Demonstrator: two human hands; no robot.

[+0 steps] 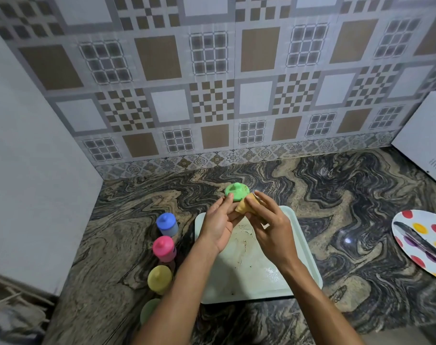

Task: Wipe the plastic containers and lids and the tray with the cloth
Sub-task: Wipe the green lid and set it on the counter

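My left hand (218, 226) holds a green lid (236, 191) by its edge, above the far end of a pale tray (304, 255). My right hand (269, 227) grips a folded yellow-tan cloth (247, 206) and presses it against the lid's right side. The tray lies on the counter and shows brown stains in its middle. Left of the tray stand a blue-lidded container (166, 224), a pink-lidded one (164, 248) and a yellow-lidded one (159, 278) in a row. A lidless green container (148, 311) sits nearest me, partly hidden by my left forearm.
The marbled stone counter (349, 207) meets a tiled wall behind. A polka-dot plate (426, 242) with a utensil on it lies at the right edge. A white appliance (423, 135) stands at the far right, and a white panel (32, 170) bounds the left.
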